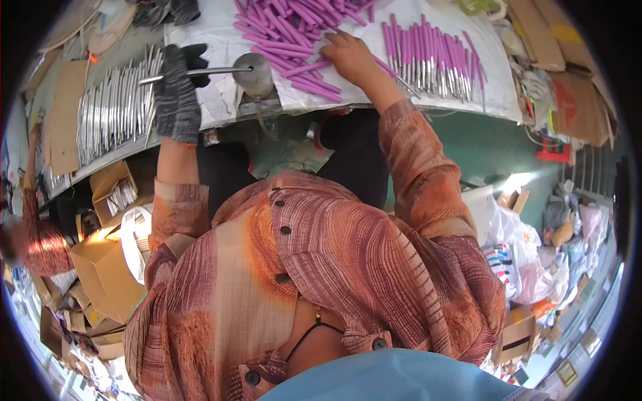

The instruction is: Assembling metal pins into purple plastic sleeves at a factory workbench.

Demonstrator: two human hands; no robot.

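A dark grey glove covers my left hand point(179, 93), which is closed around a slim metal rod point(217, 71). The rod lies nearly level, its right end against a round metal fixture point(254, 79) at the table's front edge. My bare right hand point(350, 59) reaches into a loose pile of purple tubes point(284, 30), fingers bent and closed at the end of one tube point(306, 69); the fingertips are partly hidden. To the right of that hand lies a row of purple tubes with metal rods point(431, 57) sticking out of them.
Many bare metal rods point(110, 113) lie side by side at the left, by a cardboard sheet point(65, 117). Cardboard boxes point(107, 267) stand below left, near another person's sleeve point(50, 237). Plastic bags point(528, 260) and a red stool point(554, 150) are at right.
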